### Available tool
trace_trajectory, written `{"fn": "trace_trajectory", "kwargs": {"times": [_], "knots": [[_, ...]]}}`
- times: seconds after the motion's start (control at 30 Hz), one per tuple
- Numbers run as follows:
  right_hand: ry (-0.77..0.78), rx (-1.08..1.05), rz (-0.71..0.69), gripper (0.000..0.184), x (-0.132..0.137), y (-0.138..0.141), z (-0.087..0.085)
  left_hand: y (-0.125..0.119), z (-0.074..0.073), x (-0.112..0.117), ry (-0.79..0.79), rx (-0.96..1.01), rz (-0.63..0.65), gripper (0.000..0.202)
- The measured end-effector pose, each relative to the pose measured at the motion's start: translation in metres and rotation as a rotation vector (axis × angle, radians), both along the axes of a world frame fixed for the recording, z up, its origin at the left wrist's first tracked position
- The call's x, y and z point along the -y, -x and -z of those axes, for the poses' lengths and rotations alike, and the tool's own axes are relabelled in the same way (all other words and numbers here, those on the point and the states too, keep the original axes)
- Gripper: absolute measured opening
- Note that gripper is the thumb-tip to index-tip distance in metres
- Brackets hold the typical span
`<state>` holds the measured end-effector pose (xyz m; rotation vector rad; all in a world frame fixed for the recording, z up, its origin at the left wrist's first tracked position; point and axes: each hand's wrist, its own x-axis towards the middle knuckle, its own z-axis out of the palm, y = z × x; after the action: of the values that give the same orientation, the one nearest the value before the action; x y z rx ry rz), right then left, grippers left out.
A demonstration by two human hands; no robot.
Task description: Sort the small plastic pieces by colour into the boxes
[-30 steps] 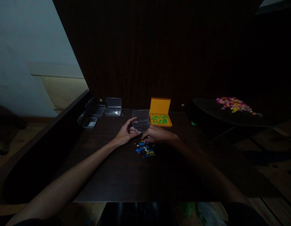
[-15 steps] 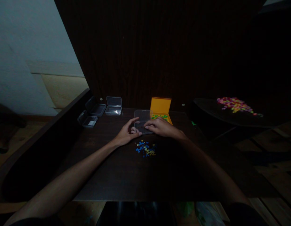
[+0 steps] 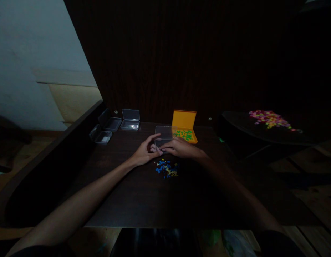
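Note:
A clear plastic box [image 3: 164, 132] stands with its lid raised in the middle of the dark table. My left hand [image 3: 145, 151] holds the box at its near left corner, with thumb and fingers curled round the edge. Over the front part of the box is my right hand [image 3: 178, 147], its fingertips pinched together close to my left thumb. Whatever those fingertips hold, if anything, is too small and dark to make out. Just in front of the box lies a loose pile of small blue and yellow pieces [image 3: 167, 168]. The right hand hides part of the box's inside.
Behind my right hand an open yellow box [image 3: 184, 119] contains small green pieces [image 3: 185, 134]. Several open clear boxes [image 3: 130, 124] stand at the back left. On a dark surface to the right lies a heap of pink, yellow and purple pieces [image 3: 272, 119]. A raised side panel [image 3: 74, 121] borders the left.
My right hand has moved left and toward me inside the box, bringing its fingertips to my left thumb. More green pieces in the yellow box now show. The left hand keeps its hold.

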<state>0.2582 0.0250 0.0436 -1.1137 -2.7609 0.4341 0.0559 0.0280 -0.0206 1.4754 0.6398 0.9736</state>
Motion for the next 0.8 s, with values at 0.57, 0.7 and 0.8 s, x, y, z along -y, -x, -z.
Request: {"fn": "trace_trajectory", "kwargs": {"times": [0.57,0.7,0.8], "knots": [[0.055,-0.019,-0.014,0.029,-0.002,-0.004,-0.0077,0.0029,0.0027,-0.0016,-0.005,0.011,0.06,0.081],[0.102,-0.032,-0.036,0.026,-0.002,-0.003,-0.0068,0.0034,0.0026,-0.0014,-0.02,-0.001,0.074,0.08],[0.087,-0.035,-0.029,0.025,-0.0031,-0.0028,-0.0042,0.0034,0.0034,-0.0017,-0.023,-0.008,0.08,0.08]]}}
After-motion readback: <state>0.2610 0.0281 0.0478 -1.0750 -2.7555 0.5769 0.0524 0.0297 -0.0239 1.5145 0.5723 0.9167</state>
